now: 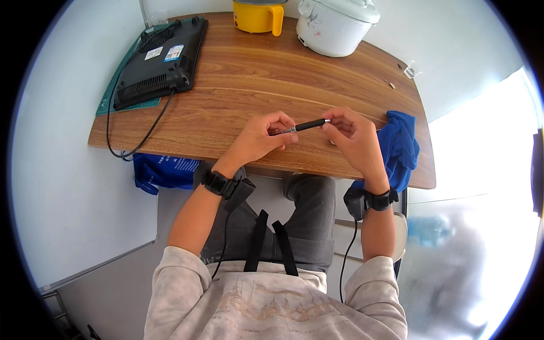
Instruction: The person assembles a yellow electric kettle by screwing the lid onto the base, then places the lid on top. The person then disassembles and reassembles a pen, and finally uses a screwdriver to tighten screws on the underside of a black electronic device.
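Black pen (309, 125), one, above the wooden desk (243, 73).
We see left hand (262, 134) pinching it, right hand (356, 135) at its tip (grip: can't tell); two labels (153, 53) on one black appliance (139, 69).

Beyond the fingers of the person's left hand (262, 133) and right hand (354, 133), a wide stretch of brown wood-grain tabletop (243, 73) lies open, bounded at its far side by a yellow round pot with a handle (258, 18) and a white lidded pot (334, 31). Left of the fingers, bare wood runs to a looping black cable (148, 136) and a flat black plastic appliance (158, 62). Right of them, a crumpled blue cloth (399, 144) blocks the way just beside the wrist. A slim black-and-silver pen (310, 124) bars the gap between the hands.
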Available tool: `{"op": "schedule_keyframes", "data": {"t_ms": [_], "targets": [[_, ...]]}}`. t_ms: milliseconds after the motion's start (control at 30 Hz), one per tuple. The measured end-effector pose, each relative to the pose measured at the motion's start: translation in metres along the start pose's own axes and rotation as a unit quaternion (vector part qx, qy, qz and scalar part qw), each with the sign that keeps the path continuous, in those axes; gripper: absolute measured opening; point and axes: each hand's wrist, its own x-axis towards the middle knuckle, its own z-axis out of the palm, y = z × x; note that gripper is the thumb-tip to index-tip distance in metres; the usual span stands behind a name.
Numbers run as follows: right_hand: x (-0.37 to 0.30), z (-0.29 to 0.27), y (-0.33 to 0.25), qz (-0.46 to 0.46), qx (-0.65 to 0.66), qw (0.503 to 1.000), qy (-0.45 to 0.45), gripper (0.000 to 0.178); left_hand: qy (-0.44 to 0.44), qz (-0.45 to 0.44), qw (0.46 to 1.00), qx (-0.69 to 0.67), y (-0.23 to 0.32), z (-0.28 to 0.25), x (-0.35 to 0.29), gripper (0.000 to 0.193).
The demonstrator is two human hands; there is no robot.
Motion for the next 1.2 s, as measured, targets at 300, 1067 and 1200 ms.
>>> {"op": "schedule_keyframes", "data": {"t_ms": [300,1067,1200], "targets": [[0.01,0.005,-0.003,0.076,-0.171,0.982,-0.027,0.027,-0.013,0.032,0.999,0.012,-0.013,-0.003,0.009,0.018],[-0.002,0.019,-0.008,-0.004,-0.095,0.995,0.012,0.03,-0.005,0.031,0.999,0.023,-0.007,-0.01,-0.004,0.016],[-0.002,0.019,0.004,0.04,-0.124,0.99,-0.049,0.024,-0.008,0.035,0.999,0.03,-0.011,-0.012,-0.004,0.016]]}}
